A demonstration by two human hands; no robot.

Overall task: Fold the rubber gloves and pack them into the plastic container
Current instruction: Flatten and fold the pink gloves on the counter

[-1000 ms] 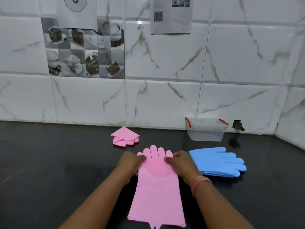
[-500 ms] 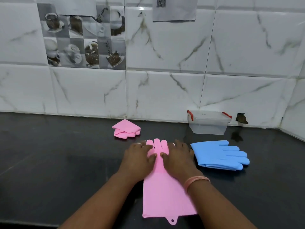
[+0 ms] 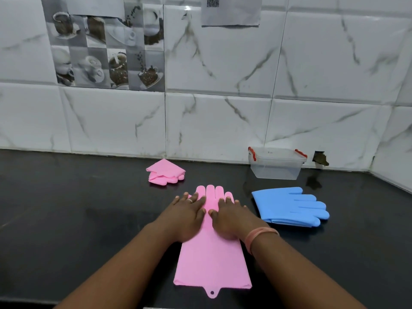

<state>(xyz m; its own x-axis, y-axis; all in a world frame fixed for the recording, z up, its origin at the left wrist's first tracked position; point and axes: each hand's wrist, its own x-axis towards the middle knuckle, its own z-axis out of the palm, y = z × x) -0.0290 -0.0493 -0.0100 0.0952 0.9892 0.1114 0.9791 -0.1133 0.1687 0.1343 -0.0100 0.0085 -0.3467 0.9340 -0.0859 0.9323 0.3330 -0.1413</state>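
A pink rubber glove [image 3: 211, 262] lies flat on the black counter, fingers pointing to the wall, cuff towards me. My left hand [image 3: 186, 214] and my right hand [image 3: 229, 216] press side by side on its palm with straight fingers. A folded pink glove [image 3: 166, 172] lies behind them near the wall. To the right rest blue gloves [image 3: 287, 206], stacked flat. The clear plastic container [image 3: 276, 165] with red clips stands open by the wall at the back right.
The black counter [image 3: 66, 219] meets a white marble-tile wall at the back and a side wall on the right. A hole in the wall tile [image 3: 320, 158] sits right of the container. The counter's front edge runs along the bottom.
Both hands moved from the glove's two sides onto its palm and now press it flat. The camera tilted down and drew closer.
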